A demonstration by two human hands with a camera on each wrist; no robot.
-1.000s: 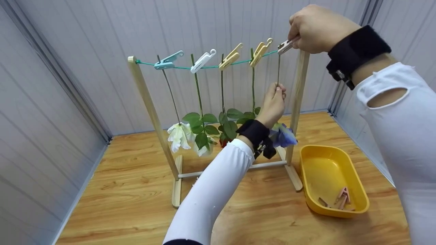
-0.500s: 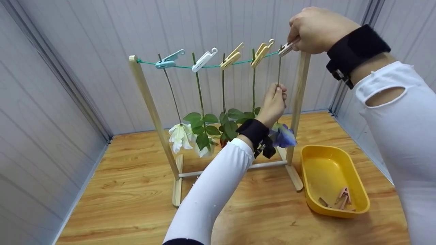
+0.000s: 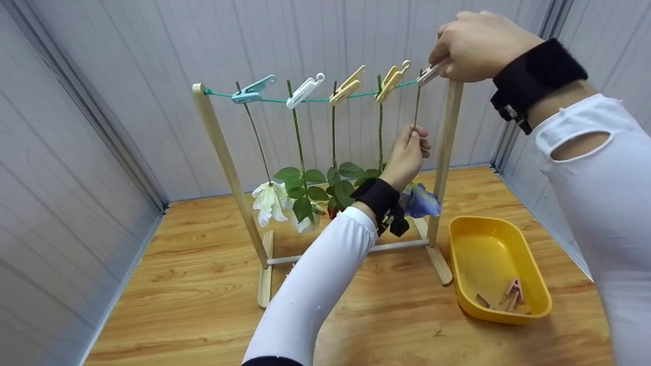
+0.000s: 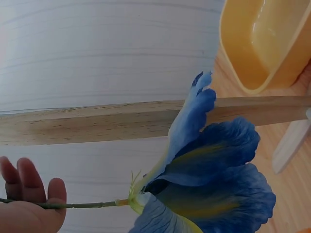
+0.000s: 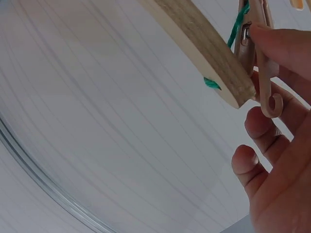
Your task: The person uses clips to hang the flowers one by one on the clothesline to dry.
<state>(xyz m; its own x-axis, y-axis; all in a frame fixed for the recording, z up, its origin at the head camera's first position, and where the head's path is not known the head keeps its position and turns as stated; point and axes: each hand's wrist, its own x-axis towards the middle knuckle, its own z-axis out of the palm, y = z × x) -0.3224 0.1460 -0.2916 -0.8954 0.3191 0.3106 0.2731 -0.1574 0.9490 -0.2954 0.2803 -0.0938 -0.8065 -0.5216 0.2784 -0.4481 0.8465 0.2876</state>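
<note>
My right hand (image 3: pixel 478 46) pinches the legs of a pale pink clothespin (image 3: pixel 430 73) at the right end of a green line (image 3: pixel 363 94). Its hooked end (image 5: pixel 273 108) shows in the right wrist view beside the right post's top. A blue flower (image 4: pixel 214 177) hangs head down below, its thin stem (image 3: pixel 417 104) running up to the clothespin's nose, with the tip just above. My left hand (image 3: pixel 407 157) holds this stem partway down, thumb against it. In the left wrist view several fingers (image 4: pixel 31 177) stand loosely around the stem.
Several flowers hang upside down to the left under a blue clothespin (image 3: pixel 246 95), a white clothespin (image 3: pixel 304 92) and two yellow ones. The wooden frame (image 3: pixel 226 168) stands on the wood-look surface. A yellow tub (image 3: pixel 488 254) holding pink clothespins (image 3: pixel 513 292) stands at right.
The stem tip has come into view above the pink clothespin. The blue flower has swung slightly left, and my left hand's fingers have loosened a little. My right hand keeps its pinch.
</note>
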